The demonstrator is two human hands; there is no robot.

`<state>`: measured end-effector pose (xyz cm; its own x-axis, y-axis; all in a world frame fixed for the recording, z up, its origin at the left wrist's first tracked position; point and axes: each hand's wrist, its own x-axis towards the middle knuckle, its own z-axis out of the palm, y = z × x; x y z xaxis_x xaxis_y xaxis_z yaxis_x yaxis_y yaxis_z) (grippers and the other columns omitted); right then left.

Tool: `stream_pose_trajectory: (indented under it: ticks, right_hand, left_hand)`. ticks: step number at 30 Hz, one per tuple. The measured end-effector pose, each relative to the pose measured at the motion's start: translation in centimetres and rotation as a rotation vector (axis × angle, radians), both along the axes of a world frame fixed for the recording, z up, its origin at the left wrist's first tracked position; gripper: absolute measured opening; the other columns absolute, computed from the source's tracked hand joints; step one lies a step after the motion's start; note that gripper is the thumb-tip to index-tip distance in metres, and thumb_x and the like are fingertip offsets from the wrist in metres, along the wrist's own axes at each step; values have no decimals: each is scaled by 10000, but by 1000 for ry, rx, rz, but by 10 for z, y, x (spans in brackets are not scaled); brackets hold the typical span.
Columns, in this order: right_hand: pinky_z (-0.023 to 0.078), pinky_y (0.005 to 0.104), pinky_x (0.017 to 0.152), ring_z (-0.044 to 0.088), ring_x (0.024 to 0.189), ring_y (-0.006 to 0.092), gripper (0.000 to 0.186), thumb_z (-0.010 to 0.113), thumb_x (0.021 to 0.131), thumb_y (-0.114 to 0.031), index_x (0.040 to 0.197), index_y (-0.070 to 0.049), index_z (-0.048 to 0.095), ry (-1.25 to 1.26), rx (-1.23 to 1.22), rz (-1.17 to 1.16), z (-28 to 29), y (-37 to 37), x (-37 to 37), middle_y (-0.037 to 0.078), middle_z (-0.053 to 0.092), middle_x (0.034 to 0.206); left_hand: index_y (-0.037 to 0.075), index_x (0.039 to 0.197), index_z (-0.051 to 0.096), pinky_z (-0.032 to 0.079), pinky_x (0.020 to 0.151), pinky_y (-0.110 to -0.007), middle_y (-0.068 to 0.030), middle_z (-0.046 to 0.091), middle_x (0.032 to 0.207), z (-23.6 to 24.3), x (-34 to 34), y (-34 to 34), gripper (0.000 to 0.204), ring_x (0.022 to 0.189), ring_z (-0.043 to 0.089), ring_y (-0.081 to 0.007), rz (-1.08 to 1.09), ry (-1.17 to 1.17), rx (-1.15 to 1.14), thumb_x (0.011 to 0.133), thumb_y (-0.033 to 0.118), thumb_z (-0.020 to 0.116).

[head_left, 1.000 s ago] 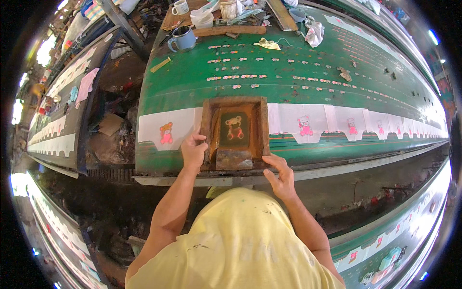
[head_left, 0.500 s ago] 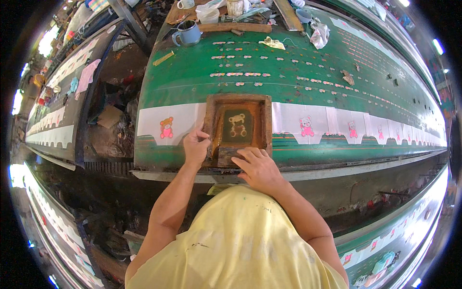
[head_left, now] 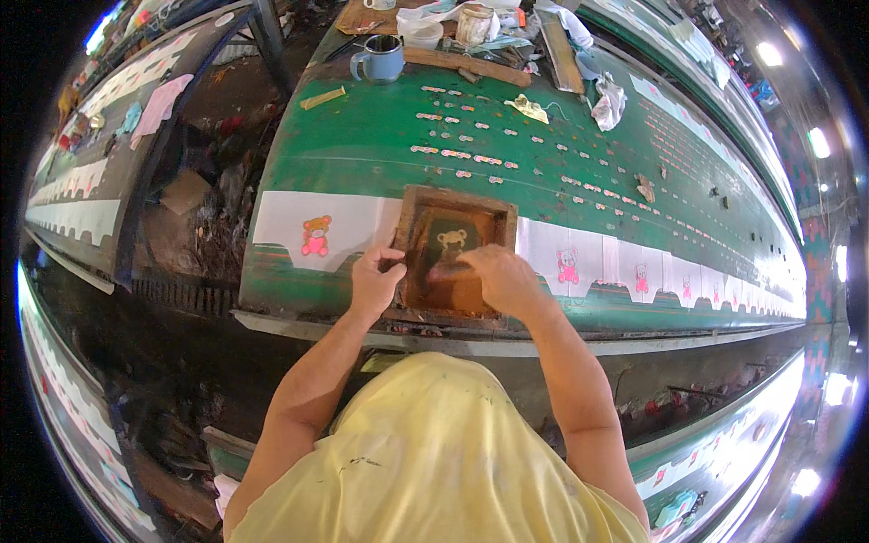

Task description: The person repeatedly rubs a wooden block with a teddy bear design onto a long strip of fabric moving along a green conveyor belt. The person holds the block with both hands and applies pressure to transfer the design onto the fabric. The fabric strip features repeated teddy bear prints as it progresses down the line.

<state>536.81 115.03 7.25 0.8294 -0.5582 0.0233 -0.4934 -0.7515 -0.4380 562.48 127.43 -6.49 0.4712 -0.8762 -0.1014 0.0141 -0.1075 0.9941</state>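
Observation:
A wooden screen-printing frame lies over the strip of white cut pieces at the near edge of the green table. Its mesh carries a pale bear-shaped stencil, the lower part of which is covered. My left hand is closed at the frame's left side, fingers bent against the rim. Inside the frame, my right hand is closed round a squeegee, partly hidden by the fingers and blurred against the brown-stained mesh. Left of the frame, a white piece bears a printed brown bear with a pink heart.
White pieces with pink bears run rightward along the table. Toward the back stand a blue-grey mug, a wooden bar, a white bowl and crumpled cloth. Another printing table lies across a gap on the left.
My right hand has moved up inside the frame with the squeegee, from the near rim to the bear stencil's lower part. My left hand stays at the frame's left side. The view has shifted slightly.

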Motion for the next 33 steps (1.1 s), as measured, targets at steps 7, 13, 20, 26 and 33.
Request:
stream_pose_trajectory:
  ticks: [7,13,20,26,33]
  right_hand:
    - [587,534,1079,718,1256,426,488,614,902,75,1347,-56,766,-87,-215,-96,-22,-53,36,197,805,1262]
    - [546,525,1165,703,1307,409,508,617,893,76,1350,-73,782,-65,74,-191,-19,-58,44,142,794,1325]
    - [555,500,1083,714,1218,356,503,672,873,50,1328,-111,810,-57,-138,-105,-34,0,29,102,784,1283]
    - [569,499,1039,720,1171,337,502,685,852,66,1305,-100,821,-72,-152,-105,-29,63,16,82,786,1264]
    - [570,484,1089,716,1208,341,480,739,861,35,1312,-101,827,-71,-57,-142,-22,91,10,80,782,1292]
  left_hand:
    - [10,1154,772,549,845,-271,-37,766,1149,8,8,-5,161,919,674,-76,-43,30,13,1018,-65,727]
    - [12,1088,756,576,843,-285,-172,730,1495,12,12,-9,173,938,713,-91,-62,-91,-37,983,-120,711]
    - [11,1012,778,578,1045,-350,-246,690,1589,18,13,-7,121,1255,755,-240,-70,-269,-32,967,-95,740]
    - [15,1037,799,550,1119,-365,-249,675,1616,20,10,-5,103,1404,710,-300,-81,-226,-36,983,-61,754]
    - [11,1177,797,565,1095,-382,-200,711,1564,14,-3,2,166,1283,738,-253,11,-105,-5,1017,-18,766]
